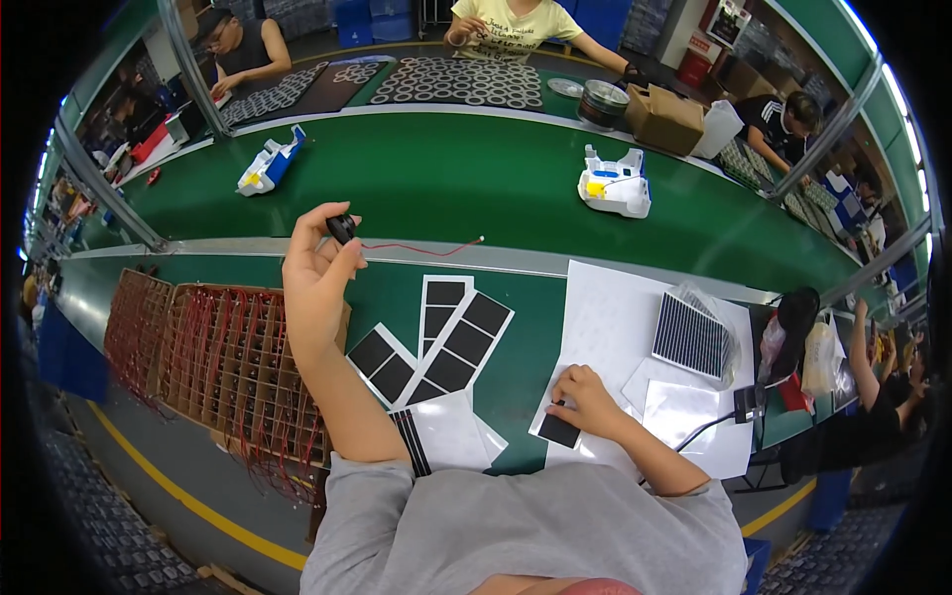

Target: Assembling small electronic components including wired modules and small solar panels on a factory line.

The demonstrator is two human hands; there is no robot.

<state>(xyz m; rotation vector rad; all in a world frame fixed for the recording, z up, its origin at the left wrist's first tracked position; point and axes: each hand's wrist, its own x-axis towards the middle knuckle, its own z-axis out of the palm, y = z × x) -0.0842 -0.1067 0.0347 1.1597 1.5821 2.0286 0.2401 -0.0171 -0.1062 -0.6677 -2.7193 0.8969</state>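
Raised over the near edge of the green belt, my left hand [319, 273] pinches a small black part, apparently a speaker [342, 228], between thumb and fingers. From it a thin red wire [421, 249] trails right, ending in a small white connector. My right hand [587, 402] rests low on the right with its fingers closed at a black rectangular pad [558, 429]; the fingers cover part of the pad. White strips bearing black pads [463, 344] lie overlapped on the green table between my arms.
Left of me stand divided cardboard trays [223, 347] filled with black parts and red wires. White sheets [605, 307] and a bagged striped stack [689, 337] lie right. White-and-blue plastic housings [615, 183] sit on the green belt [446, 174]. Several people work around the line.
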